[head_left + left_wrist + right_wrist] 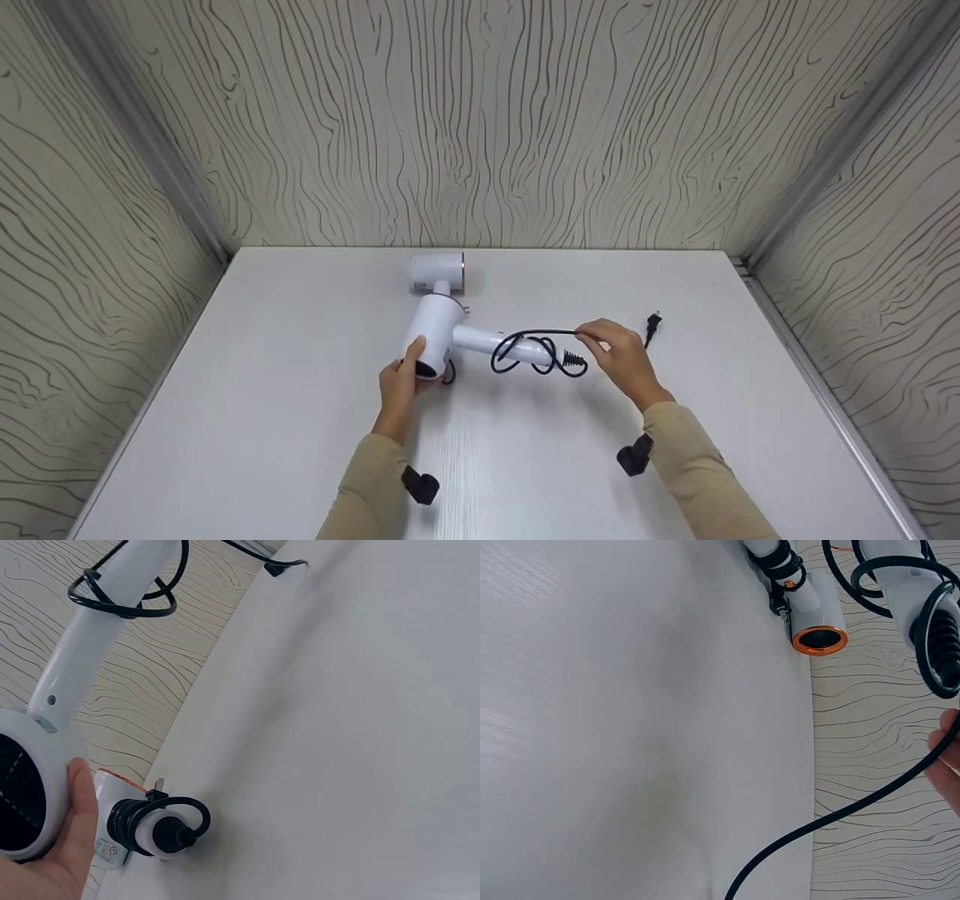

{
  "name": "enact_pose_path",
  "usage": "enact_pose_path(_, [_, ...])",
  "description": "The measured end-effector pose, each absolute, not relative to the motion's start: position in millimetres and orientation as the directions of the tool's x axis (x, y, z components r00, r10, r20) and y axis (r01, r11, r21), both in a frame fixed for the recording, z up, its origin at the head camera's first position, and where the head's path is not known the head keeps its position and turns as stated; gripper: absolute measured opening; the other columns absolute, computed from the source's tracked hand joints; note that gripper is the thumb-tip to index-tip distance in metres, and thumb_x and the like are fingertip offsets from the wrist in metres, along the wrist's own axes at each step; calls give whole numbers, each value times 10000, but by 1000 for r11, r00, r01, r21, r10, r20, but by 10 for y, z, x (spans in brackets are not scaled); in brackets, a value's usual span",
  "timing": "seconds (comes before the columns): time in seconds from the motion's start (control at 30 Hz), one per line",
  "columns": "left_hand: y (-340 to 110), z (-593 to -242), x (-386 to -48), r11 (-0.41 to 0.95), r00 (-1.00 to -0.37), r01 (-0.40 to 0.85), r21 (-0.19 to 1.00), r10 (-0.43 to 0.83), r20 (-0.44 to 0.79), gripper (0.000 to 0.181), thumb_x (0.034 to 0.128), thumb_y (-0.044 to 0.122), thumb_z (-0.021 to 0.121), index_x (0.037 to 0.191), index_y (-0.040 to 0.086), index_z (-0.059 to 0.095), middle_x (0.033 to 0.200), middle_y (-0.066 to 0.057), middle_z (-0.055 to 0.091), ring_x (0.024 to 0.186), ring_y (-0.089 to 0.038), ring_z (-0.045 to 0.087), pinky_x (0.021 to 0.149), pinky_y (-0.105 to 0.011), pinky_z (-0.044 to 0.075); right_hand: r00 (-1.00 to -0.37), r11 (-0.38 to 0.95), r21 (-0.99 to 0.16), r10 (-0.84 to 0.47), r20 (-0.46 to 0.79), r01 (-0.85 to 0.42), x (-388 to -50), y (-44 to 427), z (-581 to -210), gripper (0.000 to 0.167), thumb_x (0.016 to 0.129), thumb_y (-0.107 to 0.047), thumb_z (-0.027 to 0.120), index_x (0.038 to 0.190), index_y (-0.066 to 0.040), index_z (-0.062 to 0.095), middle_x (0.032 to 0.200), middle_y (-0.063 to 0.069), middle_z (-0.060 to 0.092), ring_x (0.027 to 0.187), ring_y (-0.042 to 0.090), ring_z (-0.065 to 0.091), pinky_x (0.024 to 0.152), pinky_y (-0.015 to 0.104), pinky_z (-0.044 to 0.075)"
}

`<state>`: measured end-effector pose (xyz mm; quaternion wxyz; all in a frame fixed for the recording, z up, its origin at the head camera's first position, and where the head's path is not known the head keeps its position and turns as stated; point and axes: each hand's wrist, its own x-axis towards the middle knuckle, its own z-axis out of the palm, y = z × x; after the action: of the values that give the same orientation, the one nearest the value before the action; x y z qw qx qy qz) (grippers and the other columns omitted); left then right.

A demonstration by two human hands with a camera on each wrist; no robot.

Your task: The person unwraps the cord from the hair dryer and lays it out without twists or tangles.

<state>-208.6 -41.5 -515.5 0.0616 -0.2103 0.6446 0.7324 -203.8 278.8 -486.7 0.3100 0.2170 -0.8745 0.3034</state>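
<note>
A white hair dryer [435, 330] is held up over the table by my left hand [401, 382], which grips the body near its dark round end. Its handle [79, 660] points to the right in the head view, with black cord looped loosely about it. My right hand [619, 356] pinches the black cord [840, 811] just beyond the handle's end. From there the cord hangs down, and its plug [654, 321] lies on the table to the right of that hand.
A second white hair dryer [439, 271] lies at the table's back, its cord [129, 825] wound tightly round the handle. Patterned wall panels [480, 127] enclose the white table [247, 405] behind and at both sides. Black cameras [421, 486] sit on both wrists.
</note>
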Motion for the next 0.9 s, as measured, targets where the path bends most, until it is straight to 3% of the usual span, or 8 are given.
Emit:
enact_pose_path(0.33, [-406,-5144,-2085,-221,-895,-345,912,-216,-390,748,902,482,576,1277,-157,471,1222,-273,563,859,-157,656,804,-313,611,-646,728,-331,-199,737,-601,-2015,2770,-4946,166,746,88,742,853,-34,705,809,43,702,743,160,666,726,78,515])
enact_pose_path(0.5, [-416,-5141,-2093,-246,-888,-332,910,-245,-390,749,909,476,563,1287,-162,456,1227,-276,554,847,-145,653,856,-362,603,-649,746,-299,-227,726,-595,-1979,2761,-4961,76,815,-1,714,877,-45,705,827,46,700,777,161,670,765,79,519])
enact_pose_path(0.63, [-434,-5128,-2091,-259,-884,-321,911,-263,-387,745,914,484,552,1281,-158,460,1212,-262,565,824,-127,656,852,-349,603,-639,765,-256,-251,727,-591,-1964,2755,-4992,119,780,16,740,871,-53,709,826,32,700,777,158,672,750,128,540])
enact_pose_path(0.9, [-448,-5083,-2087,-281,-884,-308,909,-268,-382,793,911,520,531,1336,-141,425,1317,-288,507,996,-217,649,919,-364,581,-638,782,-205,-293,712,-588,-1945,2754,-5110,173,736,42,770,854,-70,709,814,13,691,760,115,667,691,149,556])
